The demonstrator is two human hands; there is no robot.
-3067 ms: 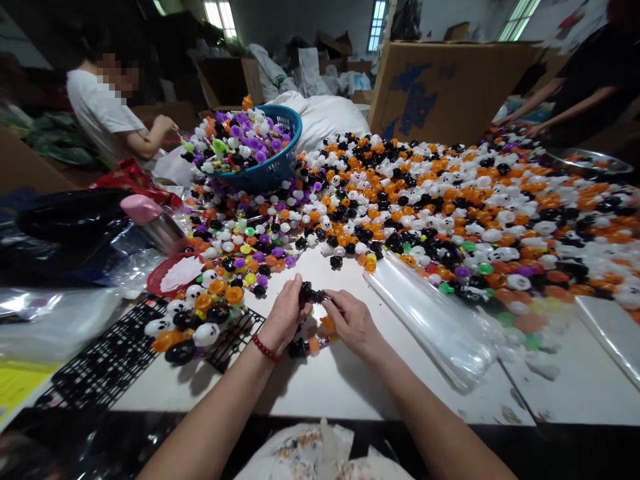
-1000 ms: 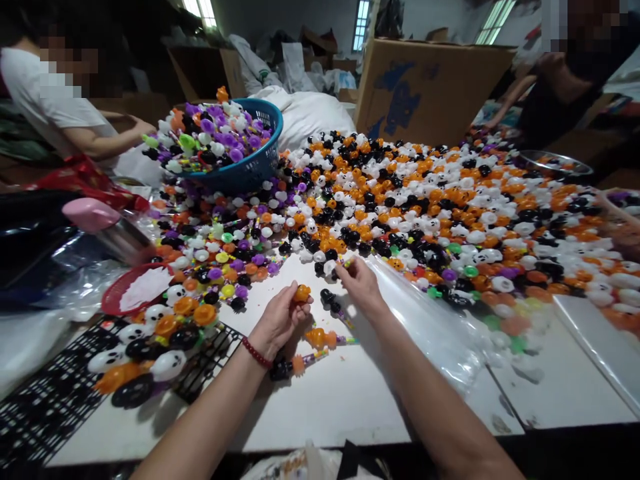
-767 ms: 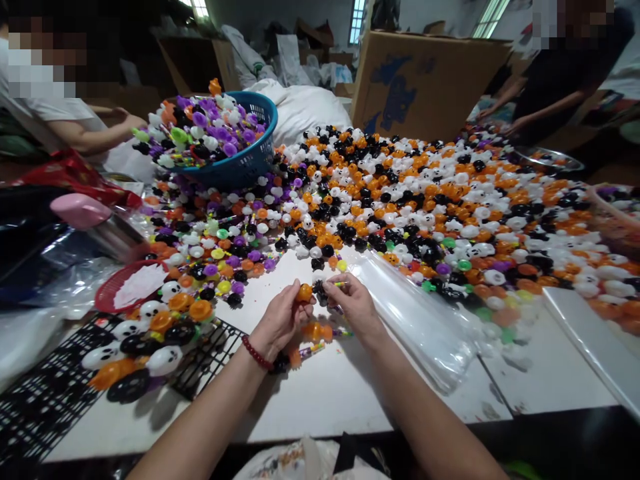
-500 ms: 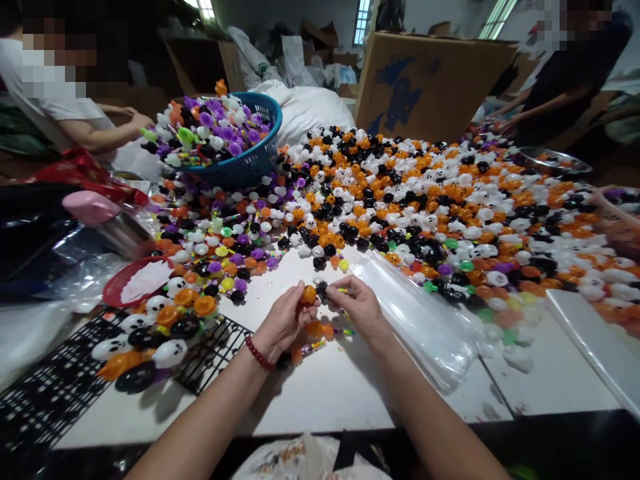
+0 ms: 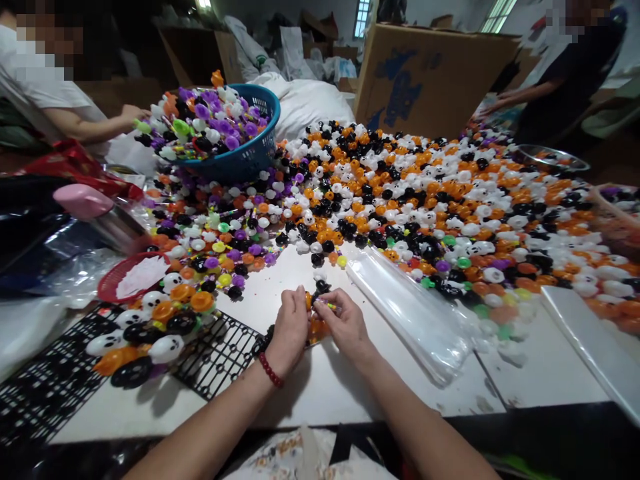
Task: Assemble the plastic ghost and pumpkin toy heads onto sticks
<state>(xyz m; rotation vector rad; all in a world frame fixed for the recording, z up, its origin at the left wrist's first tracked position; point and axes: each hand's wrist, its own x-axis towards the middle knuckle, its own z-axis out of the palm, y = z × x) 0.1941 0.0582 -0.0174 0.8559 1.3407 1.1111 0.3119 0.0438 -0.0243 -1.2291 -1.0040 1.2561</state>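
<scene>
Over the white tabletop, my left hand wears a red bead bracelet and is closed on an orange pumpkin-shaped plastic piece. My right hand pinches a slim tube of coloured beads close to it. A black plastic topper shows just beyond my fingertips; whether it is joined to the tube I cannot tell. Below my hands lie orange pieces, partly covered by my fingers. A stack of clear plastic bags lies to the right of my right hand.
A large heap of orange, white and black toppers spreads across the back. Left are a blue basket, a red basket, a black grid with a ghost-and-pumpkin bundle, and a pink-lidded flask. Two people work nearby.
My hands have drawn closer together, and my left hand has turned more upright. The black topper now sits farther forward past my fingers. The left co-worker's hand has moved left.
</scene>
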